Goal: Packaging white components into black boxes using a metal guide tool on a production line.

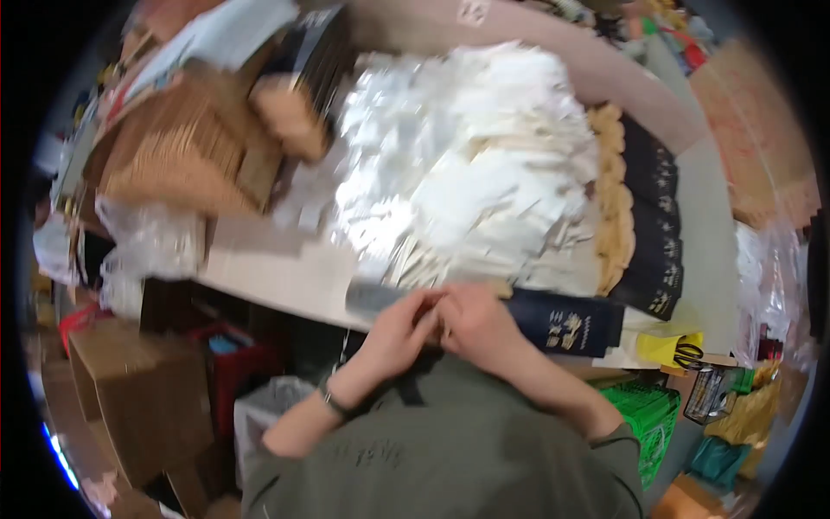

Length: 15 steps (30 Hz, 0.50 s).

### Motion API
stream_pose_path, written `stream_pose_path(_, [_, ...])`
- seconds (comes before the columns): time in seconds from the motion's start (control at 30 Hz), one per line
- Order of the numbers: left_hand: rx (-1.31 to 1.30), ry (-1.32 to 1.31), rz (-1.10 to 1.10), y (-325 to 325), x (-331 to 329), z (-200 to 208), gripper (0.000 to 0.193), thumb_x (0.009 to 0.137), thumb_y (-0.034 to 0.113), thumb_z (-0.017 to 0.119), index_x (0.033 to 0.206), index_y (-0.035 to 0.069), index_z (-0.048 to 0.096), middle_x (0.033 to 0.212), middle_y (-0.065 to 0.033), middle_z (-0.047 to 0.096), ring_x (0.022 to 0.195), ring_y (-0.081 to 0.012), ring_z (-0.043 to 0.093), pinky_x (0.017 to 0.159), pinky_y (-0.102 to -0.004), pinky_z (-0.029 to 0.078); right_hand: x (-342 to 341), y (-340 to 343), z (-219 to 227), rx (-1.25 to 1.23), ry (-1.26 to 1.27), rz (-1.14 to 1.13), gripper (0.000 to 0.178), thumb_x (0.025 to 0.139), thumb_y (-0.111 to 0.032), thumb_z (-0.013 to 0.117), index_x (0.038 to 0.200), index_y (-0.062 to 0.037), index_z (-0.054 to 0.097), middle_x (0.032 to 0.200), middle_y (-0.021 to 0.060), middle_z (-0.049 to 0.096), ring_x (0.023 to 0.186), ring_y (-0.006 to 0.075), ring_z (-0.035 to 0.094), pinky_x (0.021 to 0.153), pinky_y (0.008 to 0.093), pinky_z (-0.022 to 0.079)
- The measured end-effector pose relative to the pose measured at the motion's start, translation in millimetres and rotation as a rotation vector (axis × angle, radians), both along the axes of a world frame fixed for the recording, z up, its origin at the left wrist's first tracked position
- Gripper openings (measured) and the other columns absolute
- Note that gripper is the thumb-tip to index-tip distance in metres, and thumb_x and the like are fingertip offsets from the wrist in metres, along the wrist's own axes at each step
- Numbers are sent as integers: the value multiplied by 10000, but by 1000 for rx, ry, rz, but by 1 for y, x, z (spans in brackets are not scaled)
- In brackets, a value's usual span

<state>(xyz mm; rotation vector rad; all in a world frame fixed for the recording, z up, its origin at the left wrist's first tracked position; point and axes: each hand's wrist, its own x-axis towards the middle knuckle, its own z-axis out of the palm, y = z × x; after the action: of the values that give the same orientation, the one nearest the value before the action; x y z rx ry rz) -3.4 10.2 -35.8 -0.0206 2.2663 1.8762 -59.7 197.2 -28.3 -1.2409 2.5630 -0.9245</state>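
My left hand (403, 323) and my right hand (477, 317) meet at the near edge of the table, fingers bent inward and close together. What they pinch between them is hidden and blurred. Just right of my right hand lies a dark navy flat package (566, 323) with pale printing. A greyish strip (372, 297) sticks out beside my left hand. Right beyond both hands spreads a large heap of white and clear plastic sachets (501, 173).
Dark printed packs with scalloped tan tops (644, 216) stand in a row at the right. Folded brown cartons (177, 164) stack at the left. Yellow-handled scissors (670, 348) sit at the right front edge. Below are a cardboard box (143, 398) and a green crate (644, 424).
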Motion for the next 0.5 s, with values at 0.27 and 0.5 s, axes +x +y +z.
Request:
stream_pose_path(0.27, [-971, 439, -241, -39, -12, 0, 381, 676, 267, 818, 895, 73, 575, 784, -145, 612, 764, -381, 626, 657, -466, 502, -19, 29, 30, 35, 117, 213, 199, 773, -277, 738, 799, -90, 673, 944, 137, 632, 863, 329, 639, 724, 429, 529])
stream_pose_path(0.5, [-373, -112, -260, -28, 1, 35, 427, 727, 256, 805, 1026, 1, 640, 1002, -181, 679, 919, -314, 673, 835, -379, 534, -44, 145, 40, 99, 272, -52, 350, 746, -282, 824, 958, -48, 674, 1179, 224, 627, 1046, 458, 595, 930, 484, 473])
